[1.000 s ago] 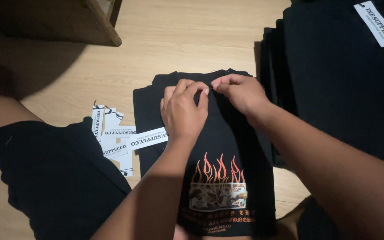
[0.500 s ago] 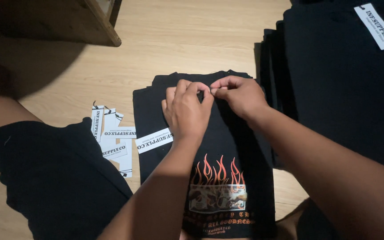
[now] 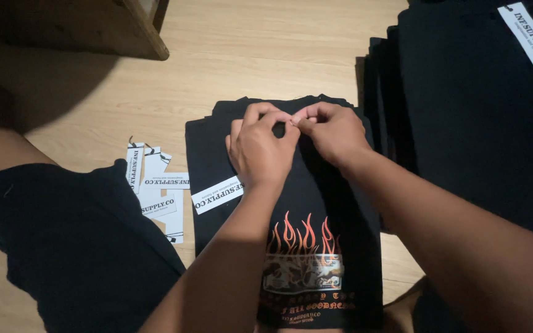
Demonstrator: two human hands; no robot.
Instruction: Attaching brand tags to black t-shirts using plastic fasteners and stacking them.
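The wooden floor (image 3: 279,55) has open room past the top edge of the folded black shirt (image 3: 334,203). On the right a big pile of black clothes (image 3: 482,123) sits just beside the shirt, and a dark wooden box (image 3: 63,28) stands far off at the top left. The left hand (image 3: 263,151) and right hand (image 3: 334,132) touch at the shirt's top edge, fingers pinched shut together (what they pinch is too small to see). The shirt has orange flames. White paper tags (image 3: 155,191) lie near its left edge.
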